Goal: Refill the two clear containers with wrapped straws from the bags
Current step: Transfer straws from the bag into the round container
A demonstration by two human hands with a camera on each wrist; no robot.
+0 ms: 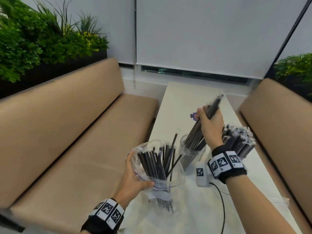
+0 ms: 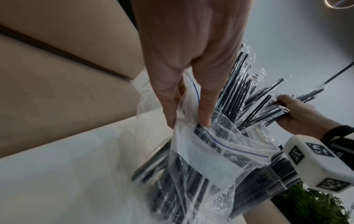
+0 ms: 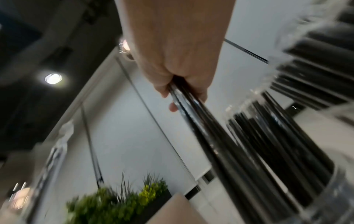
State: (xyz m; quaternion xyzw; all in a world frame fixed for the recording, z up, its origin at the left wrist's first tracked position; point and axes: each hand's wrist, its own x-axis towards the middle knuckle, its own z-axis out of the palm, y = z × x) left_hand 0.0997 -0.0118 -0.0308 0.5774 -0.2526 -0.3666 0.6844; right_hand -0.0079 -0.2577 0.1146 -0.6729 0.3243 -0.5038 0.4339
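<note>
A clear zip bag of black wrapped straws stands on the white table, and my left hand grips its open mouth, fingers pinching the plastic. My right hand grips a bundle of black straws, whose lower ends sit inside a clear container in the middle of the table. In the right wrist view the bundle runs down into that container. A second clear container, packed with thicker wrapped straws, stands to the right, partly hidden by my right wrist.
A white tracker block with a black cable lies beside the containers. Tan bench seats flank the table on both sides. A small purple item lies behind my right hand. Planters and window blinds stand beyond.
</note>
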